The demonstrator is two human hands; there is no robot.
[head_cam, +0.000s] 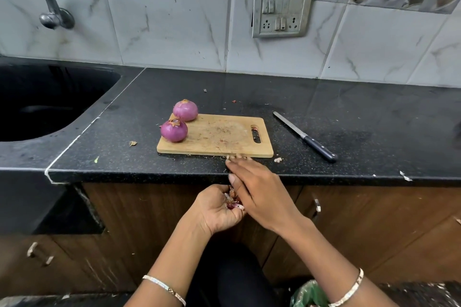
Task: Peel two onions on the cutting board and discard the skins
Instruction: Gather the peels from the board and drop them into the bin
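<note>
Status: peel stage looks finished, discard pending.

Seeing far onion (185, 110) on far-left corner of board (224, 143), near onion (173, 130) just nearer on the left edge, close but apart. Both smooth and purple, no loose papery layer visible, so judging both peeled. Undersides hidden, can't confirm fully.

Left grip (215, 209) below counter (349, 119) lip, cupped palm-up, fingers curled round a wad of skins (233, 200). Right grip (259, 194) spread flat, fingers straight, tips on counter at near edge of board, palm over the left palm. Reads as sweeping scraps off the lip into the cupped palm.

Left to do, by estimate: clearing stray bits on counter around board, plus flecks on board and in its handle slot, then dumping the wad. Green bag (308, 294) at bottom right, probably the bin; can't tell for sure.

Knife (305, 137) lying right of board, well apart from both grips.
</note>
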